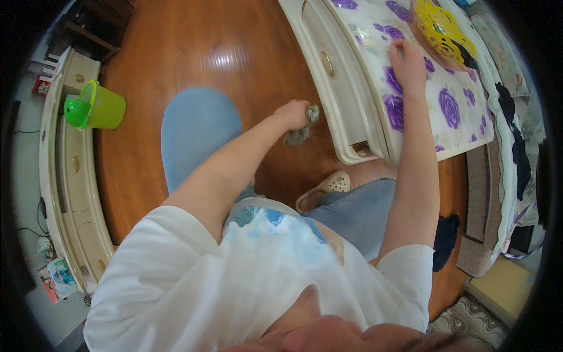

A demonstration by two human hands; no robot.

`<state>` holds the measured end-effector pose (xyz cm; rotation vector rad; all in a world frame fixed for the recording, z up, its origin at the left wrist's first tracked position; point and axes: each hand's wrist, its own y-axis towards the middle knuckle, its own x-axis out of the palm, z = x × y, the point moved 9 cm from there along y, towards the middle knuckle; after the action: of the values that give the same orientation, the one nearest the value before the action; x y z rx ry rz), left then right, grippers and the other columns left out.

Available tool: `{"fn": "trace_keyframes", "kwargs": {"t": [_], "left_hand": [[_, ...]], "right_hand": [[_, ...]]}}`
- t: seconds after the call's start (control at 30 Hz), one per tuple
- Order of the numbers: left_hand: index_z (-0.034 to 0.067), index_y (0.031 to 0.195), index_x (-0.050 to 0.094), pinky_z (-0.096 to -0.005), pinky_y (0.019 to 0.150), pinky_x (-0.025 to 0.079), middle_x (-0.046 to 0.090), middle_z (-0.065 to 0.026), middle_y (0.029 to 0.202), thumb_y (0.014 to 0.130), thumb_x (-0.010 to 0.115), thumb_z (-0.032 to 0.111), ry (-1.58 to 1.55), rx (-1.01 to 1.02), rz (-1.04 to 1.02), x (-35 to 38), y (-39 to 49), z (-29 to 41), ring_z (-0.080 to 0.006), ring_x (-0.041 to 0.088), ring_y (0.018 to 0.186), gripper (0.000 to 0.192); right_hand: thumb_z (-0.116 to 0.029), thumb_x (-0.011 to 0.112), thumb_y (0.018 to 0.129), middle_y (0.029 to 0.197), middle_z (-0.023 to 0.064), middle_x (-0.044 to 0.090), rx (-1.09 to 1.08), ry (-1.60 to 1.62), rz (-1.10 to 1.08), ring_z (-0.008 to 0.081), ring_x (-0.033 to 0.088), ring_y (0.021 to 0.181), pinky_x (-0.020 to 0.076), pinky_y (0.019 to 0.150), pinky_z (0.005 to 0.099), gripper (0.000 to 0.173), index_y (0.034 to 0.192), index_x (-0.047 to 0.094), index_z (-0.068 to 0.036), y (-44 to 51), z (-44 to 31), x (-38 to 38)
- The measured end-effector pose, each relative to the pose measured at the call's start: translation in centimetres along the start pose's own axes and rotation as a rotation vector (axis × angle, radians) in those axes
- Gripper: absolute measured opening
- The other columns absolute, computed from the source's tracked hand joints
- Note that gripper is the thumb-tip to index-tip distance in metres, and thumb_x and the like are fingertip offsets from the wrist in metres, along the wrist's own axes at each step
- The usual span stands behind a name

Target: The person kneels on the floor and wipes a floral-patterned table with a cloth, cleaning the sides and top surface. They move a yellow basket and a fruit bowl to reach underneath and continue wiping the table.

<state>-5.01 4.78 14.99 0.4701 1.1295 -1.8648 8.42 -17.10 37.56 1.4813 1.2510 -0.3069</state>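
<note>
My left hand (292,115) grips a crumpled grey cloth (301,132), low over the wooden floor beside the cream cabinet (319,79). Part of the cloth bulges past my fingers and part hangs beneath them. My right hand (408,66) is at the cabinet's top, over a white cover with purple roses (449,108). Its fingers curl loosely, a small gap showing between thumb and forefinger, and I see nothing held in it. Just beyond it stands a basket with a yellow cut-out pattern (442,33).
A lime-green bucket (107,107) stands at the left by a cream low cabinet (77,176). My bent knee (200,132) and a beige clog (336,182) are close in. At right are a bed or sofa edge (477,246) and a dark cloth (445,242) on the floor.
</note>
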Motion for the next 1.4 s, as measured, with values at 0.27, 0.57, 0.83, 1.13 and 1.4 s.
{"fn": "trace_keyframes", "kwargs": {"t": [0.27,0.57,0.83,1.13,1.4], "left_hand": [[0.009,0.136,0.052,-0.0425,0.097,0.049,0.057,-0.0196,0.131,0.082,0.069,0.022,-0.086,-0.064,-0.063,1.8,-0.4,-1.5,-0.0338,0.057,0.119,0.058],[0.017,0.136,0.052,-0.0431,0.1,0.048,0.054,-0.0153,0.135,0.082,0.069,0.026,-0.067,-0.071,-0.163,5.5,6.6,-3.7,-0.0323,0.054,0.124,0.057],[0.017,0.137,0.051,-0.0436,0.101,0.048,0.049,-0.0143,0.139,0.083,0.068,0.022,0.12,0.015,-0.202,4.6,8.3,-2.8,-0.0328,0.053,0.126,0.057],[0.019,0.142,0.046,-0.045,0.101,0.049,0.048,-0.0116,0.141,0.082,0.07,0.031,0.3,0.059,-0.286,2.5,8.8,-4.6,-0.0326,0.051,0.127,0.065],[0.017,0.132,0.055,-0.0429,0.1,0.049,0.053,-0.0137,0.136,0.082,0.069,0.023,0.247,0.16,-0.202,0.1,10.0,-5.2,-0.0308,0.054,0.126,0.053]], "right_hand": [[-0.031,0.064,0.088,0.109,0.0154,0.07,0.083,0.057,-0.064,0.034,0.066,0.103,0.0511,0.088,0.0401,0.028,0.104,0.069,-0.008,-0.3,0.7,0.3],[-0.027,0.072,0.086,0.124,0.0152,0.066,0.049,0.131,-0.085,0.0298,0.063,0.114,0.0467,0.099,0.036,0.035,0.109,0.067,-0.001,-1.3,-0.5,-0.3],[-0.02,0.072,0.087,0.116,0.0125,0.069,0.052,0.251,-0.035,0.0224,0.066,0.105,0.0493,0.092,0.0311,0.027,0.108,0.069,-0.002,-1.8,-1.0,-1.4],[-0.029,0.075,0.084,0.097,0.0104,0.072,0.303,-0.022,0.188,0.0214,0.066,0.083,0.0511,0.078,0.0312,0.032,0.102,0.071,-0.004,-2.5,2.8,-4.2],[-0.03,0.073,0.084,0.097,0.0116,0.072,0.336,-0.184,0.155,0.025,0.068,0.088,0.0516,0.082,0.0328,0.028,0.097,0.073,-0.005,-2.4,3.5,-4.0]]}}
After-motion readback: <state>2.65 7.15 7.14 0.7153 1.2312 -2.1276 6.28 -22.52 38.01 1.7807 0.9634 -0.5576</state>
